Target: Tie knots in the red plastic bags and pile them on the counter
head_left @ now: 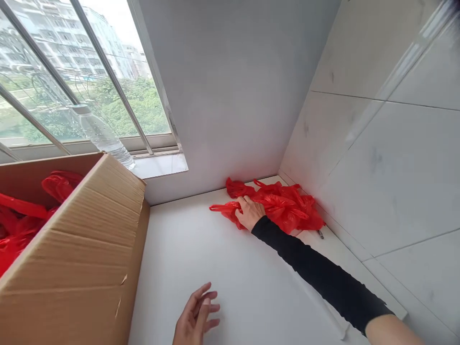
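Note:
Thin red plastic bags (287, 206) lie crumpled in a heap in the far corner of the white tabletop (201, 249). My right hand (250, 212), at the end of a black sleeve, reaches onto the left side of the heap. Its fingers are bent around the red plastic, with a bag handle sticking out to the left; the fingertips are partly hidden. Low in the view, my left hand (199, 314) hovers over the tabletop with fingers loosely curled and apart, holding nothing.
On the left stands an open cardboard box (82, 230) with more red plastic bags (25, 220) inside. Behind it, a clear water bottle (104, 139) leans on the sill of the barred window. A tiled wall (388, 143) borders the right side. A small dark metallic object (321, 234) lies beside the heap.

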### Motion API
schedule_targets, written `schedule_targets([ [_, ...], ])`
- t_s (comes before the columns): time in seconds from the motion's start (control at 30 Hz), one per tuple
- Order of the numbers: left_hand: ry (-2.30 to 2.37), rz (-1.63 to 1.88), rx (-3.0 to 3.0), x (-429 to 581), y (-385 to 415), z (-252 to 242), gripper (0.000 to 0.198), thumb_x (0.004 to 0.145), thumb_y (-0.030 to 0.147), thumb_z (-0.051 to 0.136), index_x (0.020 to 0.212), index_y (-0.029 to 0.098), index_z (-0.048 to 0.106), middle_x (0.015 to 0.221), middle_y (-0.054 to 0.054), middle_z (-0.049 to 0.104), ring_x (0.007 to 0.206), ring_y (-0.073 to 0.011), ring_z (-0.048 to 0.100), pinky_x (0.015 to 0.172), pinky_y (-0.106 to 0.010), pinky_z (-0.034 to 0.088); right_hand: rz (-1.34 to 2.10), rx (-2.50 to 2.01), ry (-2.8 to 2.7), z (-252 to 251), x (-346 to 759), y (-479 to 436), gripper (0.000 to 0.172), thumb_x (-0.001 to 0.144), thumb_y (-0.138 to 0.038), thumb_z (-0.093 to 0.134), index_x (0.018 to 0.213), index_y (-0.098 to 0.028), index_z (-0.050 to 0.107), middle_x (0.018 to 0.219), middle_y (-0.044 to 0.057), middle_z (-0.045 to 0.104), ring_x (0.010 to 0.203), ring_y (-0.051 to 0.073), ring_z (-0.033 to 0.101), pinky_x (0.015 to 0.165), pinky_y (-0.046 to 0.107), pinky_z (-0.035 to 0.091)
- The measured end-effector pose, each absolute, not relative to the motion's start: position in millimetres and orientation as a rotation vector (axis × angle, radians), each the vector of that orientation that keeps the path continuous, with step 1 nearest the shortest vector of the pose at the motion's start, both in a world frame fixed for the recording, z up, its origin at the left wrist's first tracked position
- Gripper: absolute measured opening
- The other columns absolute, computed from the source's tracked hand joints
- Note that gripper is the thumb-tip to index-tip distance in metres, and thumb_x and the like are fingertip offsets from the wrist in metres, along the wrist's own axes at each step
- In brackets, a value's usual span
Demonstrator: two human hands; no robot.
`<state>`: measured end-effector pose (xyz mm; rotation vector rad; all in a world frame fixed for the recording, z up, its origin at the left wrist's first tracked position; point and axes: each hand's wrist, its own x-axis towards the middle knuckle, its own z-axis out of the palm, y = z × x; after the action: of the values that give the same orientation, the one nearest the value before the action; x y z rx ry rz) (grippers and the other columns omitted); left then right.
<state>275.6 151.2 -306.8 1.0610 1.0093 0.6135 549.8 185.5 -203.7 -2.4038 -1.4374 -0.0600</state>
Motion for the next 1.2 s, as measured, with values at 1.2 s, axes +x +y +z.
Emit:
schedule_targets([
  [1.2, 0.710, 0.606, 0.579, 291.8, 118.0, -270.6, 0.051, 0.079, 0.040, 0.072, 0.125, 0.022, 0.064, 0.114, -0.012, 0.071, 0.102, -0.0307, 0.067, 0.087, -0.038, 0.054, 1.135, -1.362, -0.858, -273.7, 466.5, 75.5, 0.033, 0.093, -0.047, 0.055, 0.101, -0.018, 0.069, 0.088, 0.003, 0.069, 0.084, 0.019, 0.064, 0.079, 0.032, 0.050],
])
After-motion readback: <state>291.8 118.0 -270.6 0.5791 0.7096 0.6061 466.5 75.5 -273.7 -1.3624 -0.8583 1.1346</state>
